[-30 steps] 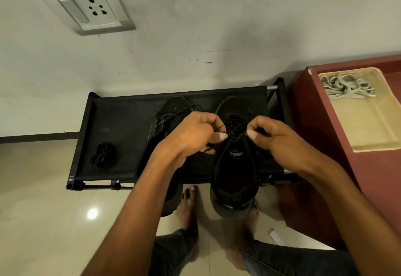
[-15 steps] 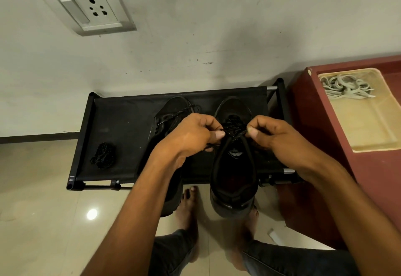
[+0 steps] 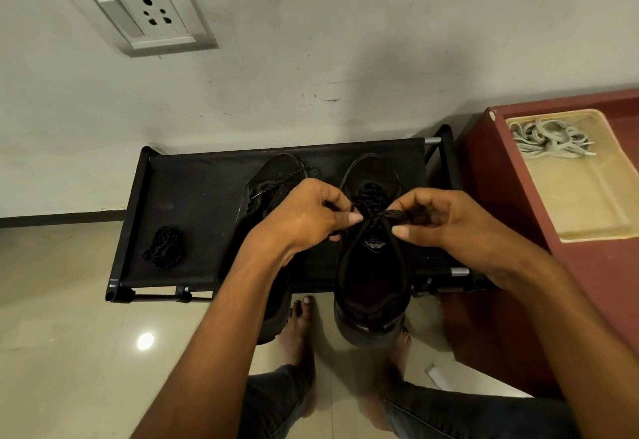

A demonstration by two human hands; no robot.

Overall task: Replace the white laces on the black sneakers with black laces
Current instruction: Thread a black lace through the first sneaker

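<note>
1. Left hand [image 3: 304, 217]: bare, no ring or watch; thumbnail short and pale.
2. Right hand [image 3: 446, 227]: bare, no ring or watch; thumbnail short and pale.
3. Forearms [image 3: 221, 335]: bare to the frame edge at 6 and 4 o'clock; no sleeves in view.
4. Trousers [image 3: 449, 414]: dark grey denim, both legs, at 6 o'clock.
5. Feet [image 3: 297, 331]: bare, no footwear; toes toward 12 o'clock.

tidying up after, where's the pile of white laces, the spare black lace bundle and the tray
white laces [image 3: 549, 138], head view, middle of the pile
spare black lace bundle [image 3: 164, 247], head view, centre of the coil
tray [image 3: 594, 236], head view, near rim
</note>
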